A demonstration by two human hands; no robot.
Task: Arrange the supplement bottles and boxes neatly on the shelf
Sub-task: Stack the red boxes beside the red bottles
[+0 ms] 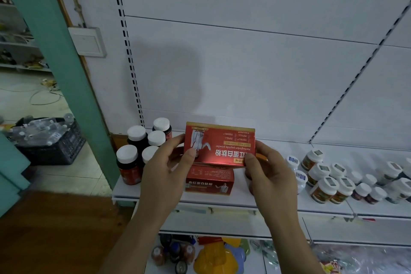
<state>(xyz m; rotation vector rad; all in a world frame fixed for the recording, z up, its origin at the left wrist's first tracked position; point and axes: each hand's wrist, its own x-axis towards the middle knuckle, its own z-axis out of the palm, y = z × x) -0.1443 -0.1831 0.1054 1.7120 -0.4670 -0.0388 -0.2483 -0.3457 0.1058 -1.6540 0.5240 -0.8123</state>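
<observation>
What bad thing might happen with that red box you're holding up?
The upside-down red box is only pinched at its ends by the left hand and right hand, so it might slip onto the second red box below. A wide swing could also topple the dark white-capped bottles crowded close beside it.

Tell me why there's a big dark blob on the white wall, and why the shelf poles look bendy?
In the head view, the blob is a soft shadow on the back panel, likely the person's own, above the red box held by the left hand and right hand. The slotted poles curve because the wide-angle lens bends straight lines near the edges. The small bottles far right look blurry.
</observation>
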